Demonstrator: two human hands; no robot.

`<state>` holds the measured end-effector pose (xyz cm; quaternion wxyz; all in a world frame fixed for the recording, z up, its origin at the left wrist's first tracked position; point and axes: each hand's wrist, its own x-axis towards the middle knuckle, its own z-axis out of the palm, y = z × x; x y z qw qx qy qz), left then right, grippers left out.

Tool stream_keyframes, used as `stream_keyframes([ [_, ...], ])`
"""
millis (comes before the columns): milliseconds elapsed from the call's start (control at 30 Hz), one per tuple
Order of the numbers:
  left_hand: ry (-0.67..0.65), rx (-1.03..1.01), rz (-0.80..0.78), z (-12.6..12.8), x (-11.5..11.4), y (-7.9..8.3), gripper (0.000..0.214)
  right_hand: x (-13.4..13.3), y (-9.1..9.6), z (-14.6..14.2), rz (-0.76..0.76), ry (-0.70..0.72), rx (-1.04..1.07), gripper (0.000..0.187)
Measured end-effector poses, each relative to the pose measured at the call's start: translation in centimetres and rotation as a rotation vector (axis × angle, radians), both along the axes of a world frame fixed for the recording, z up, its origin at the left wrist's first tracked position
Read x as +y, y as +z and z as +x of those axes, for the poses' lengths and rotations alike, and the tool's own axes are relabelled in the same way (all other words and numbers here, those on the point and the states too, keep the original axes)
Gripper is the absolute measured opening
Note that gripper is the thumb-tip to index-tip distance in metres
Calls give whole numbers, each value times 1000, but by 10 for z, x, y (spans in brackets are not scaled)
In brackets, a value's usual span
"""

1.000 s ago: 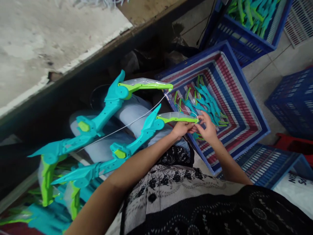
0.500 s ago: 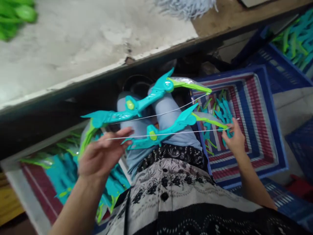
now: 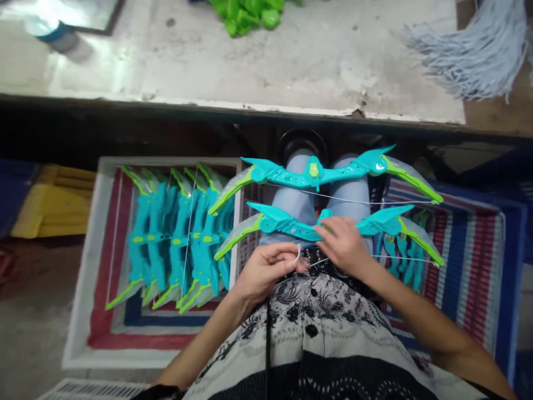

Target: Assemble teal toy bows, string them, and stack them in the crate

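Observation:
Two turquoise toy bows with lime-green tips lie across my thighs. The farther toy bow has a white string between its ends. My left hand is closed in a pinch on the free end of a white string, which loops over the fingers. My right hand lies over the middle of the nearer toy bow, its fingers bent at the grip. From the nearer bow's right tip the string runs under my right hand toward my left; its left tip shows no string.
A white crate at left holds several similar bows in a row. At right, a blue crate with a striped lining holds more. The worktable ahead carries green pieces, a bundle of white strings and a jar.
My right hand has left the nearer bow's right tip for its middle. My left hand now pinches the string end near my lap. The view has swung left and levelled.

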<state>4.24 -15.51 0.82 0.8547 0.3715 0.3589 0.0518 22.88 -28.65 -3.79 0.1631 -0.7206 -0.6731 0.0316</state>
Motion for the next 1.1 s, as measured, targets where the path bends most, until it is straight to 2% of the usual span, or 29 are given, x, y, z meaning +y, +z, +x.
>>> stream_keyframes([
  [67, -31, -3, -35, -3, 0, 0, 33, 43, -10, -29, -189, 135, -8, 35],
  [133, -60, -16, -43, -5, 1, 1, 27, 65, -16, -42, -333, 167, 3, 42],
  [200, -74, -42, -82, -6, 1, 2, 24, 70, -15, -39, -405, 164, 60, 51],
  [267, -77, -84, -171, -6, 1, 1, 27, 66, -8, -24, -430, 158, 171, 59],
  [367, -25, -138, -246, -8, 3, 1, 34, 59, 3, 8, -517, 177, 480, 61],
  [433, 103, -142, -139, -11, 10, 2, 36, 58, 6, 27, -635, 171, 749, 59],
  [533, 425, -79, 183, -19, 31, 5, 33, 60, 5, 46, -819, 101, 1084, 63],
  [600, 622, -2, 398, -25, 47, 8, 29, 62, 3, 52, -881, 53, 1193, 67],
  [667, 732, 80, 575, -29, 61, 10, 25, 66, 2, 53, -901, 20, 1237, 69],
  [733, 756, 149, 698, -29, 72, 12, 22, 69, 2, 52, -913, -1, 1260, 70],
  [800, 716, 192, 758, -27, 78, 14, 20, 71, 4, 51, -927, -13, 1268, 71],
  [900, 640, 213, 776, -23, 83, 16, 21, 73, 6, 50, -928, -35, 1260, 71],
  [1100, 593, 236, 799, -26, 92, 18, 22, 73, 4, 51, -951, -58, 1255, 74],
])
